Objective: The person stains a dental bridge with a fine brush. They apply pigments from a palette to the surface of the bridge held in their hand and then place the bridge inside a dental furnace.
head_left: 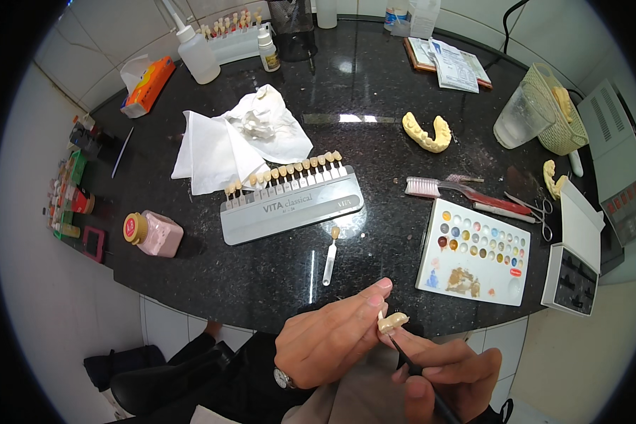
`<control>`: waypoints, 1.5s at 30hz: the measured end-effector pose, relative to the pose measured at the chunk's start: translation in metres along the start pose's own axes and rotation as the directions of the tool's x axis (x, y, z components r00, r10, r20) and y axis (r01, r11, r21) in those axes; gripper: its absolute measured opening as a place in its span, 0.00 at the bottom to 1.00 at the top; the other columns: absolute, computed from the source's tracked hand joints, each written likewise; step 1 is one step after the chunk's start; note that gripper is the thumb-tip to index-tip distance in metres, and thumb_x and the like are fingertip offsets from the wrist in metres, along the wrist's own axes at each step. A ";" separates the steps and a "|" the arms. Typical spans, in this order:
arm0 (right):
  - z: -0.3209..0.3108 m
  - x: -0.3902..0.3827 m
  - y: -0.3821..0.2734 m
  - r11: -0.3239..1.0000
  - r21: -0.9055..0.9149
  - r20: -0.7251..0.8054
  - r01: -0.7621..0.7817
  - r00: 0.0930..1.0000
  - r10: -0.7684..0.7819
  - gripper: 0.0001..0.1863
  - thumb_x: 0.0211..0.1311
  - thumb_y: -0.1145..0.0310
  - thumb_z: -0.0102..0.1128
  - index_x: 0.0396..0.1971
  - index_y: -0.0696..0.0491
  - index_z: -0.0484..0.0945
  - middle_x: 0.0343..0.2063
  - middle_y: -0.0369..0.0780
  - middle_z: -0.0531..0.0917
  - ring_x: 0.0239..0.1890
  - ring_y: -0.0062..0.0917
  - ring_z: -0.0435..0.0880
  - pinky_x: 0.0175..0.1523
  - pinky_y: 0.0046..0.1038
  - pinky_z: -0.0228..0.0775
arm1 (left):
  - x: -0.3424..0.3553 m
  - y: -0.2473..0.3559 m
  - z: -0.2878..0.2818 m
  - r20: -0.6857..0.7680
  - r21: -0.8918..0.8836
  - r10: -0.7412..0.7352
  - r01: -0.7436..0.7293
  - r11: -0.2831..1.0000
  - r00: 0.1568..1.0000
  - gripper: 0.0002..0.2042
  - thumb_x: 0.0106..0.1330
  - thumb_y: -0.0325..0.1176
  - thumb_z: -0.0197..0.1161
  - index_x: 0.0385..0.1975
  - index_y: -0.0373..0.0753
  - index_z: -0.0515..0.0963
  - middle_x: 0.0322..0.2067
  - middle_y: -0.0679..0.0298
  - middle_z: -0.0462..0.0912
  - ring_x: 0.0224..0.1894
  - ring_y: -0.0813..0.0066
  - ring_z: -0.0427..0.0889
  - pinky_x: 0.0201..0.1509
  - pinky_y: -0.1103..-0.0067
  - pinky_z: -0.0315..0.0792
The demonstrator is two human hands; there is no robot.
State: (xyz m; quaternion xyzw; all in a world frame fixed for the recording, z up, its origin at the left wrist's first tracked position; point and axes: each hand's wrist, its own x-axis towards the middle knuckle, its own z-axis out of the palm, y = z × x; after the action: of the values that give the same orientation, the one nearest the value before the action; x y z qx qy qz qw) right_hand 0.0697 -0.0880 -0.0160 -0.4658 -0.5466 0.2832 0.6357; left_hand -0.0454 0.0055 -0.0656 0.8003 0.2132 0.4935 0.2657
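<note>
The dark, glossy worktop point(381, 169) spreads beyond the hands; on it lie the white palette point(472, 247) with its rows of coloured wells, to the right, and the grey shade guide point(293, 208), farther left; the left hand point(325, 336), its fingers straight and close together, appears to have a narrow grip on the dental piece, though the exact contact is partly hidden; the right hand point(459, 371) has its grip closed round the slim black tool point(415, 369); a single shade tab point(330, 258) lies apart on the worktop; smallest is the cream dental piece point(393, 323), at the left fingertips, between the hands and just off the near edge of the worktop.

For fine work of this kind, I would brace the two hands against each other, bring the tip in lightly, and turn the piece rather than the wrist; too hard a pinch could tip it or smear its surface; whether the tip touches it, I cannot tell.

The piece's long axis runs crosswise, rising slightly toward the right; which end is its front is too small to tell; the tool points up and left, toward its underside.
</note>
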 end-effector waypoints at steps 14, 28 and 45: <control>-0.002 -0.001 0.002 1.000 -0.006 0.022 0.009 1.000 -0.009 0.14 0.54 0.80 0.54 0.35 0.59 0.59 0.32 0.52 0.76 0.42 0.40 0.79 0.46 0.30 0.72 | 0.005 0.008 0.002 -0.028 -0.020 -0.065 0.064 0.998 0.998 0.13 0.52 0.19 0.62 0.37 0.28 0.71 0.32 0.43 0.79 0.33 0.61 0.83 0.34 0.78 0.79; 0.000 0.002 0.004 0.999 -0.017 -0.007 0.041 0.999 -0.041 0.14 0.55 0.77 0.56 0.36 0.58 0.59 0.30 0.51 0.76 0.40 0.37 0.80 0.45 0.30 0.73 | 0.000 -0.001 0.001 -0.008 -0.010 0.011 -0.011 1.000 1.000 0.21 0.48 0.21 0.66 0.44 0.30 0.70 0.37 0.48 0.79 0.33 0.67 0.83 0.29 0.84 0.77; -0.001 0.001 0.004 0.999 0.015 0.009 0.033 0.999 -0.033 0.14 0.55 0.78 0.55 0.35 0.59 0.59 0.32 0.53 0.76 0.41 0.39 0.80 0.46 0.34 0.73 | 0.005 0.007 0.001 -0.016 -0.024 -0.074 0.074 0.997 0.997 0.13 0.50 0.18 0.63 0.36 0.28 0.72 0.32 0.44 0.79 0.33 0.62 0.83 0.34 0.79 0.78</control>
State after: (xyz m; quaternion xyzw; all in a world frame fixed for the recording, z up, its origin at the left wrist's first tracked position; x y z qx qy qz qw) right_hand 0.0717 -0.0859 -0.0189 -0.4506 -0.5549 0.2791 0.6413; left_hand -0.0416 0.0027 -0.0582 0.7844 0.2392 0.4925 0.2914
